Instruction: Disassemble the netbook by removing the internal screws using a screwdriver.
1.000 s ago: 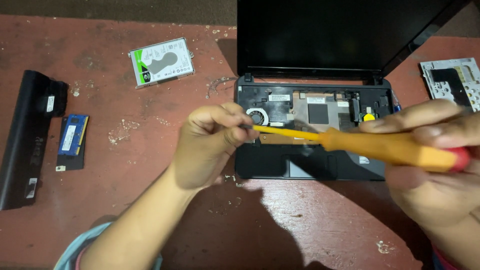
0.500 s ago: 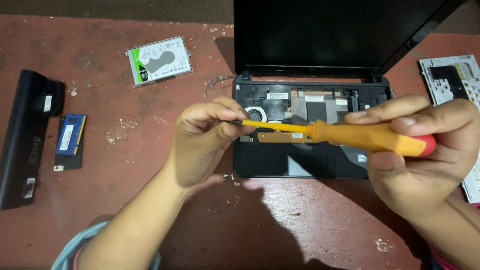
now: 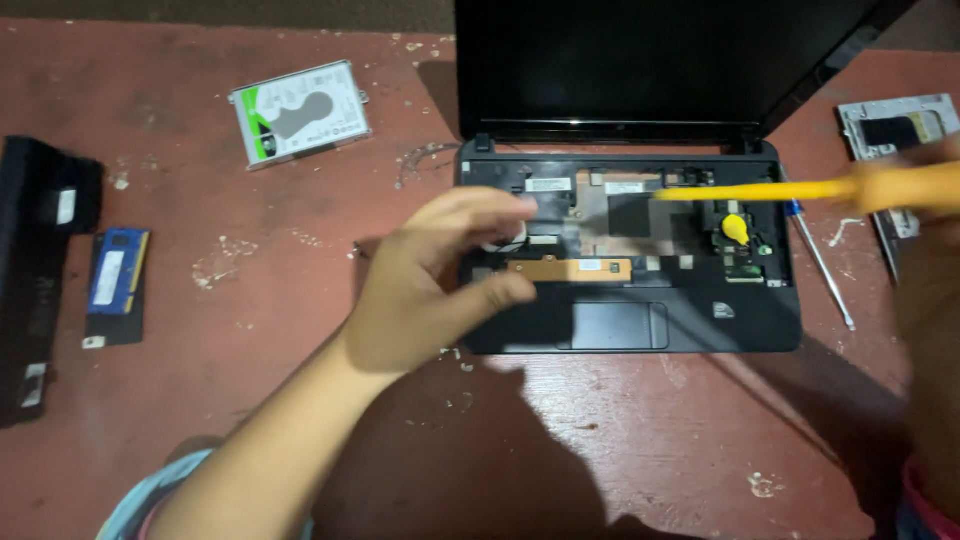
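Far left of my left hand: battery (image 3: 40, 270), out of the machine, lying flat. Just beside it, memory stick (image 3: 117, 285), also out.

Up and left of my left hand: hard drive (image 3: 300, 112), removed, label up.

Left hand (image 3: 430, 285): fingers spread and curled, holding nothing, hovering over the laptop's (image 3: 640, 330) left edge.

Under and right of that hand: laptop, lid open, keyboard off, board and fan exposed. The base looks not yet taken apart further.

Right hand (image 3: 925, 300): blurred at the frame edge, closed on the yellow screwdriver (image 3: 800, 190), whose tip is over the board.

Below that screwdriver, just right of the laptop: a second, thin screwdriver (image 3: 820, 265), lying loose.

Beyond my right hand: keyboard (image 3: 900, 130), set aside.
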